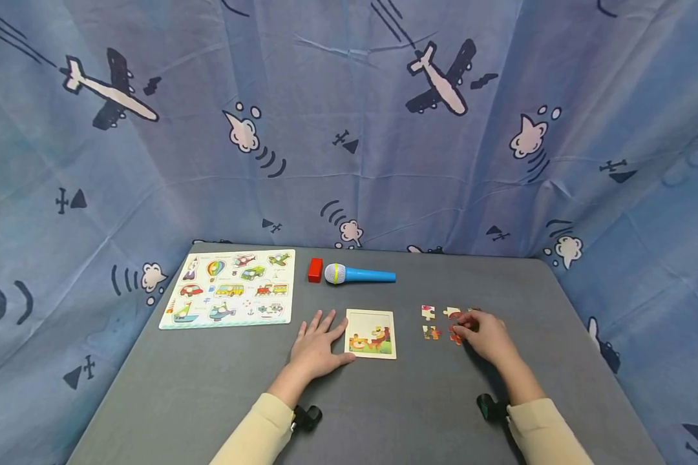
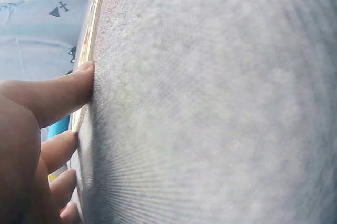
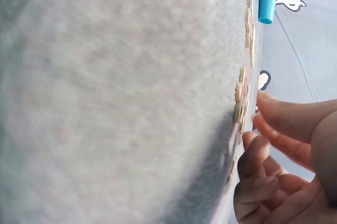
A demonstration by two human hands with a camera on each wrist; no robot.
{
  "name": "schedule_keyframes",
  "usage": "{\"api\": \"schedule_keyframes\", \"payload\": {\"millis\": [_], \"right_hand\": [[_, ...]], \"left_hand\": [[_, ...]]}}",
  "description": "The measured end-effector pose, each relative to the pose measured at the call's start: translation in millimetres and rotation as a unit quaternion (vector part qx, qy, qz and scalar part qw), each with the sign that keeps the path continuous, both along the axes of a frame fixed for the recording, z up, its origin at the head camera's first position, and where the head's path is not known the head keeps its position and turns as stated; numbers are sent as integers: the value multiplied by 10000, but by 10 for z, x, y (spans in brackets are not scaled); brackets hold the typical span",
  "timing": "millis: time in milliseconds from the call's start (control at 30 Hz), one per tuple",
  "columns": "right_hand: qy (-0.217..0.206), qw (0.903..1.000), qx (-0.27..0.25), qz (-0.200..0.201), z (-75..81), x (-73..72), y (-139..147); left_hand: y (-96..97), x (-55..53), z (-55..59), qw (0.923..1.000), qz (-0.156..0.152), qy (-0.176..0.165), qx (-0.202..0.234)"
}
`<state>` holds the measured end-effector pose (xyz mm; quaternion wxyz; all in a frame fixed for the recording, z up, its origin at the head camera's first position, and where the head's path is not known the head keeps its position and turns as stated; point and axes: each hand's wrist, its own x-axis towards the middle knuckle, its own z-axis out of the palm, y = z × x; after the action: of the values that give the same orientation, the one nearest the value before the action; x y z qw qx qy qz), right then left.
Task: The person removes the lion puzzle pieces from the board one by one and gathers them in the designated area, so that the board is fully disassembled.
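Observation:
A small square wooden puzzle board (image 1: 370, 316) lies mid-table, with cartoon animals across its lower part and a plain pale upper part. At its left edge my left hand (image 1: 318, 349) rests with fingers spread, thumb and index finger touching the frame. In the left wrist view the thumb (image 2: 68, 89) meets the side of the board (image 2: 89, 39). To the right lie several loose jigsaw pieces (image 1: 432, 332). My right hand (image 1: 488, 336) is bent over the rightmost pieces, thumb and index finger close together. Whether a piece sits between those fingertips is hidden.
A blue toy microphone (image 1: 369, 275) and a red block (image 1: 315, 270) lie behind the board. At the back left is a large board of vehicle pictures (image 1: 229, 289). A patterned cloth (image 1: 349, 129) hangs behind the grey table (image 1: 395, 407).

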<state>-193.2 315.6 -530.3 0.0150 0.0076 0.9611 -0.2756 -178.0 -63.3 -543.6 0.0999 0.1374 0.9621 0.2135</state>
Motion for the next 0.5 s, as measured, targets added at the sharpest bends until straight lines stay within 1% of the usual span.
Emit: {"api": "schedule_keyframes", "payload": {"millis": [133,267,400,500], "right_hand": [[5,10000,-34,-66,57,12,-46],[-27,9999,-143,-48,150,22,-137],[-40,9993,-361,70,249,15,-250],[64,9984,-517,228,308,6,-340]], "left_hand": [[4,4,3,10000,-14,7,1],[3,17,10,10000,8,-6,0],[3,22,14,10000,21,5,-10],[5,23,18,10000,14,11,1]]}}
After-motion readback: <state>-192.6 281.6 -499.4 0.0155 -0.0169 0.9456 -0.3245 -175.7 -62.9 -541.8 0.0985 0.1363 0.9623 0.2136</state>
